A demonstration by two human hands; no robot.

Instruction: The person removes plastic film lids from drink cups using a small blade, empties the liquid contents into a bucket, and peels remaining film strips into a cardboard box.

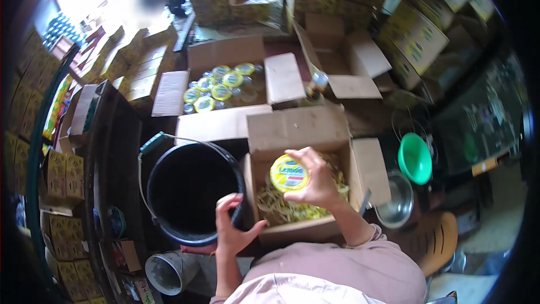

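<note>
My right hand (319, 179) grips a round tub with a yellow "Lemon" label (290, 173), thumb and fingers at its edge. It is held above an open cardboard box (298, 129), in which a tangle of yellow strips (275, 205) lies. To the left, my left hand (229, 228) is open, thumb spread from the fingers, with nothing in it. Its fingertips are by the rim of a large black bucket (159, 219); I cannot tell if they touch. The bucket's inside is too dark to make out.
Behind stands another open box (225, 50) with several yellow-labelled tubs (205, 103). A bottle (318, 83) is beside it, near a further open box (343, 45). At right are a green bowl (415, 159), a metal bowl (396, 202) and a chair (436, 242). A whitish bucket (166, 273) sits lower left.
</note>
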